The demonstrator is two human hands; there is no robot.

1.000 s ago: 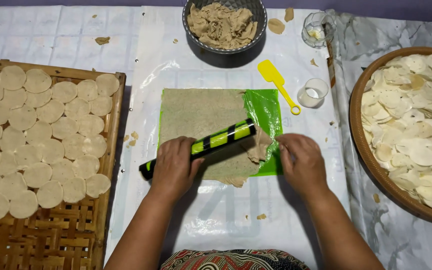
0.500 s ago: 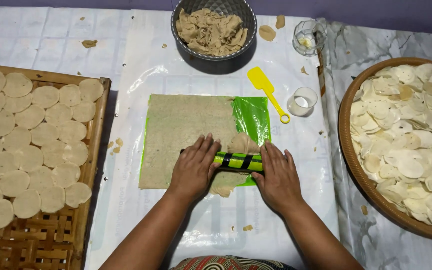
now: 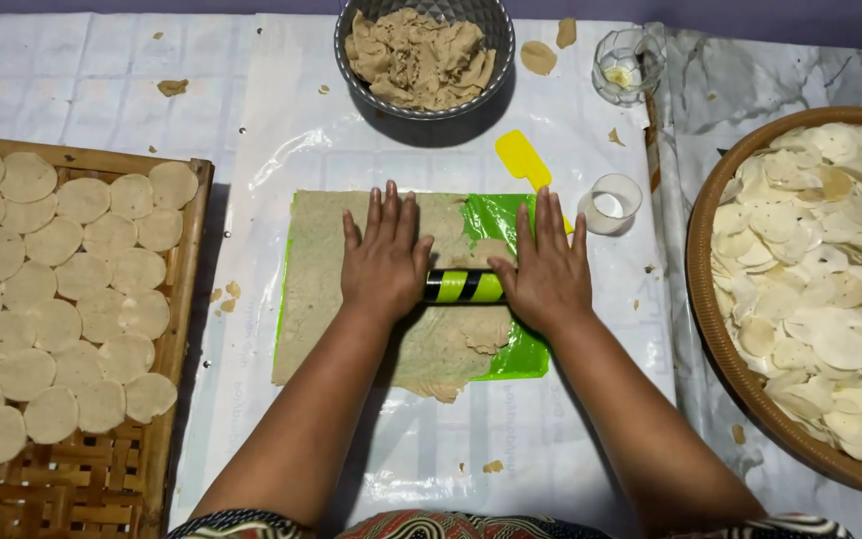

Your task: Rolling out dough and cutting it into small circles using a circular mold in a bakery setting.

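Note:
A flat sheet of beige dough (image 3: 319, 279) lies on a green plastic mat (image 3: 503, 218) in the middle of the white covered surface. Across it rests a green and black striped roller (image 3: 464, 286). My left hand (image 3: 383, 258) presses flat on the roller's left part, fingers spread and pointing away from me. My right hand (image 3: 548, 265) presses flat on its right part the same way. Only the short striped middle of the roller shows between the palms.
A woven bamboo tray (image 3: 176, 349) with several round dough discs sits at the left. A round wooden basket (image 3: 705, 299) of discs sits at the right. At the back stand a grey bowl (image 3: 421, 55) of dough scraps, a yellow scraper (image 3: 521, 158) and two small glasses (image 3: 610, 203).
The roller was askew and gripped near its ends; it has turned level and moved away from me over the dough, and both palms now lie flat on it.

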